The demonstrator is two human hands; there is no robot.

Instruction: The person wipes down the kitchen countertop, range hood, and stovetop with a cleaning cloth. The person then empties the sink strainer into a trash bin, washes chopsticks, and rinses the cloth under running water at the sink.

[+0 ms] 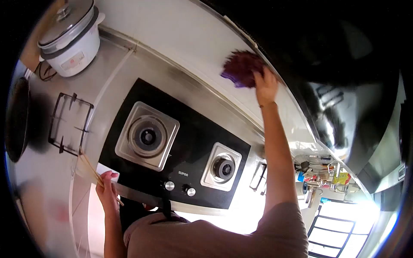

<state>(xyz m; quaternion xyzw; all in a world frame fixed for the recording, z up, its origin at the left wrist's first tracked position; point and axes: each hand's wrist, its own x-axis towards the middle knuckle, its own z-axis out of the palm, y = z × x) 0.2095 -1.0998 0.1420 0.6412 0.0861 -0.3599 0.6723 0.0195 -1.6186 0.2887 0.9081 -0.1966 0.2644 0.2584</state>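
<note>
My right hand (267, 87) is stretched far up and presses a dark maroon and purple cloth (241, 69) against the pale wall (189, 38) behind the stove. Its fingers are bent over the cloth's right side. Low on the left, my left hand (108, 189) is closed around a pair of thin wooden chopsticks (89, 165), whose far ends reach toward a black pan support. Between the hands lies a black gas stove (183, 148) with two bare burners and two silver knobs. A small white patch beside my left fingers is too unclear to name.
A white electric cooker (75, 53) with a glass lid stands at the upper left. One black pan support (71, 124) lies on the counter, another (259, 176) right of the stove. A dark pan (18, 120) is at the left edge. A glossy range hood (344, 99) overhangs the right.
</note>
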